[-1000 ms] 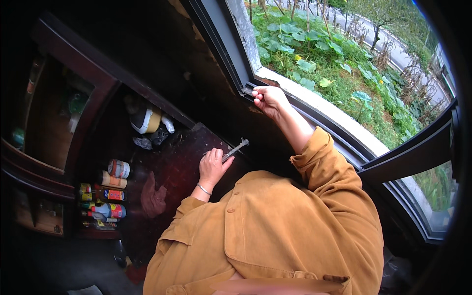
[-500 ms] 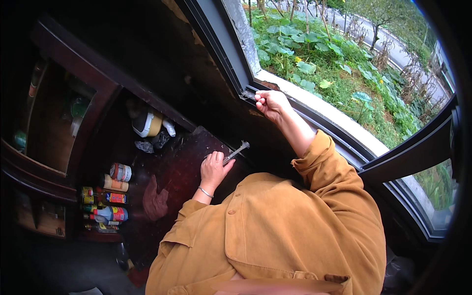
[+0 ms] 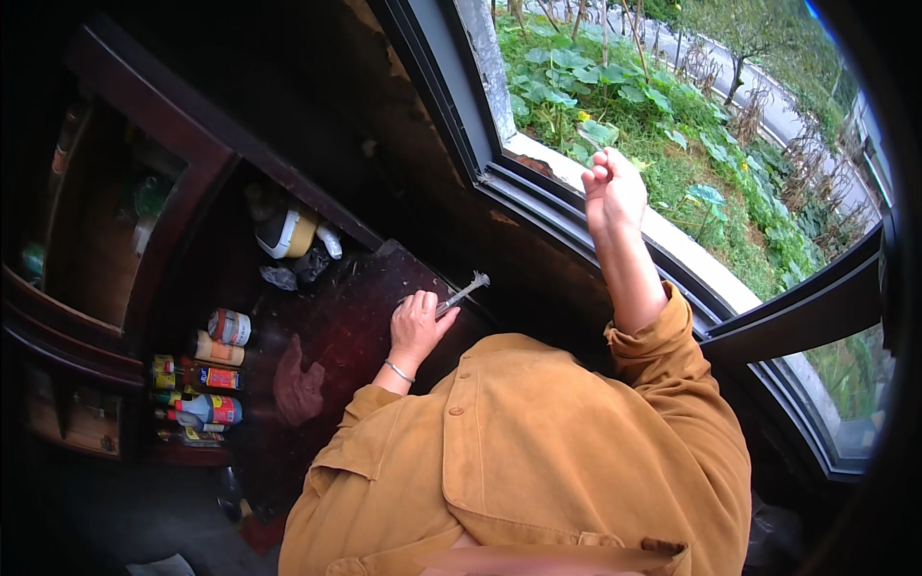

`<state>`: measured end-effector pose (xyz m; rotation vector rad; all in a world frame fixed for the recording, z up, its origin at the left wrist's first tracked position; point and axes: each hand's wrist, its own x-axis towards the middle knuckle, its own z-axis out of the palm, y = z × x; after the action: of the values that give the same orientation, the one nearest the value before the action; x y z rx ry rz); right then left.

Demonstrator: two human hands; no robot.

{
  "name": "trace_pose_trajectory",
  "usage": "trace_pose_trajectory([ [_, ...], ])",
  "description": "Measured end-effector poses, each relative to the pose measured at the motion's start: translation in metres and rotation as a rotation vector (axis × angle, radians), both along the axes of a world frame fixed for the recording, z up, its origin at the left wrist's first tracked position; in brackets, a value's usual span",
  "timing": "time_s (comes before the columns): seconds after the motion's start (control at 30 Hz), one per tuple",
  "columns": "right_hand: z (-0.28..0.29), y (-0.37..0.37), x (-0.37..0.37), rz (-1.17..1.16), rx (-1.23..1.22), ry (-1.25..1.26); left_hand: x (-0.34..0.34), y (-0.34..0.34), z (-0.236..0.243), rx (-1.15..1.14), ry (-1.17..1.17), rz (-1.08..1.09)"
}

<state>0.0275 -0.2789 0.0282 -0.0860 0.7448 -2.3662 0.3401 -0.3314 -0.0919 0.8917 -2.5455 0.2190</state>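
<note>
My left hand (image 3: 416, 331) is closed around a slim grey tool (image 3: 465, 294) with a frayed, bristly tip, above the dark red tabletop (image 3: 355, 288). Up at the open window, my right hand (image 3: 615, 192) is raised over the pale outer sill (image 3: 691, 250), fingers curled and pinched, with a small greyish sliver at the tips, too faint to name. The black window track (image 3: 523, 197) runs below and left of it. A crumpled maroon cloth (image 3: 298, 384) lies on the tabletop left of my left hand.
Several bottles and jars (image 3: 202, 403) stand at the left, with a cream-and-tan container (image 3: 286, 232) and plastic bags above them. A glass-fronted cabinet (image 3: 204, 173) is at far left. The window sash (image 3: 788, 341) angles in at right; plants (image 3: 615, 77) grow outside.
My right hand has left the corner of the window track and moved right and up, out over the sill, turning as it went. My left hand stays nearly in place.
</note>
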Motion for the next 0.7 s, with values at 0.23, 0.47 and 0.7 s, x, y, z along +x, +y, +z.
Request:
trace_pose_trajectory([
  [0.23, -0.008, 0.002, 0.028, 0.560, 0.526, 0.707, -0.001, -0.002, 0.001, 0.009, -0.002, -0.007],
  [0.47, -0.008, -0.034, 0.023, 0.677, 0.641, 0.709, -0.001, 0.000, 0.004, 0.027, 0.022, 0.000],
  [0.7, -0.031, -0.062, 0.028, 0.656, 0.445, 0.404, -0.004, -0.004, 0.005, 0.010, 0.023, -0.014],
])
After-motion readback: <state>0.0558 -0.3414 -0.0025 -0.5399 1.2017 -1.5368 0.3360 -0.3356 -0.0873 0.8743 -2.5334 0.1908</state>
